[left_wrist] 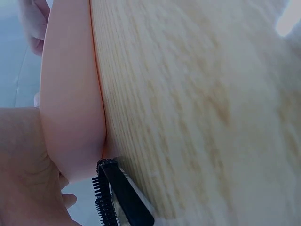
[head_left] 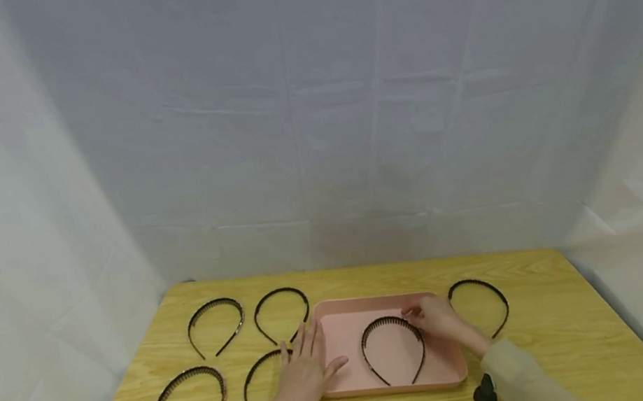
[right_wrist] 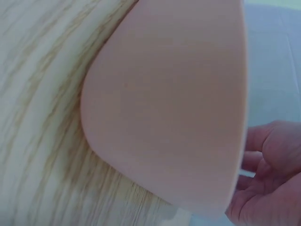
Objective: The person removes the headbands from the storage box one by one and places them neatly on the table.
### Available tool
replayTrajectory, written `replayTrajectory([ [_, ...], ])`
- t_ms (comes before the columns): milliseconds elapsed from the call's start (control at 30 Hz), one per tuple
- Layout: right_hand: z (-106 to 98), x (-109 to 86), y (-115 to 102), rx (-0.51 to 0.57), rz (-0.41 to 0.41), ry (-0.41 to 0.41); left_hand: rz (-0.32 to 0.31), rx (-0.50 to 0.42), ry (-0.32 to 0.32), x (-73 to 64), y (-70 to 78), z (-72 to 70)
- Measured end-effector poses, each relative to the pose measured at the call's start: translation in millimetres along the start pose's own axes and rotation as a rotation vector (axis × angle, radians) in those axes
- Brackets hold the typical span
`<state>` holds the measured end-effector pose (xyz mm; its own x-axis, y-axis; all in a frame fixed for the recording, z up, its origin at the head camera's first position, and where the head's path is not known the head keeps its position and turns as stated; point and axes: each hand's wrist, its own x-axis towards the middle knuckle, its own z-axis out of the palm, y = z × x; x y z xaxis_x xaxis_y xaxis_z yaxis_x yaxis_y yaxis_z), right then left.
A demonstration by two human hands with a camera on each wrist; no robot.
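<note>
A pink tray (head_left: 360, 393) holds a black toothed headband (head_left: 385, 320), its curve facing the far side. My left hand (head_left: 301, 377) lies with fingers spread over the tray's left edge. Partly under that hand is another black headband (head_left: 247, 392). My right hand (head_left: 437, 317) reaches over the tray's right side, fingertips bent down right at the upper right of the headband inside. In the right wrist view the tray wall (right_wrist: 164, 103) hides those fingertips; I cannot tell whether they pinch the band. A headband end (left_wrist: 124, 195) shows below the tray in the left wrist view.
On the wooden table (head_left: 551, 353), more black headbands lie left of the tray: a front left one (head_left: 223, 387), a back left one (head_left: 242, 309) and one behind my left hand (head_left: 278, 290). Another headband (head_left: 482, 281) lies right of the tray. White sheets (head_left: 296, 126) surround the table.
</note>
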<state>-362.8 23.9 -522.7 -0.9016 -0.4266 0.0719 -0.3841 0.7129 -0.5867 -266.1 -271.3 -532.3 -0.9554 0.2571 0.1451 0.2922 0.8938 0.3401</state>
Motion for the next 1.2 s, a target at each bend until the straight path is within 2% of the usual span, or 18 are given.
replayTrajectory([
  [100,-1,-1.8,0,0.008,0.033,0.022,0.002,0.025,-0.002,1.1,-1.8,3.8],
  [233,-2,-5.0,0,0.086,0.036,-0.018,0.002,0.036,0.005,2.1,-3.4,6.4],
  [400,-1,-6.8,2,0.080,0.030,-0.032,-0.007,0.010,0.007,1.0,0.4,1.0],
  [500,-1,-8.1,2,0.116,0.035,-0.034,-0.015,0.019,-0.005,0.2,1.9,-0.9],
  [600,-2,-9.6,3,0.182,-0.008,-0.044,-0.016,0.024,-0.005,-0.2,2.1,-0.9],
  [800,-8,-10.0,8,0.295,-0.179,-0.069,-0.015,0.025,-0.001,0.5,0.8,1.1],
  [900,-10,-11.0,10,0.353,-0.201,-0.092,-0.017,0.022,-0.006,0.7,0.7,1.1],
  [1000,-11,-13.5,12,0.399,-0.154,-0.117,-0.020,0.018,-0.012,0.9,0.8,1.1],
  [1200,-12,-19.2,14,0.565,-0.023,-0.167,-0.021,0.019,-0.016,0.7,1.6,0.4],
])
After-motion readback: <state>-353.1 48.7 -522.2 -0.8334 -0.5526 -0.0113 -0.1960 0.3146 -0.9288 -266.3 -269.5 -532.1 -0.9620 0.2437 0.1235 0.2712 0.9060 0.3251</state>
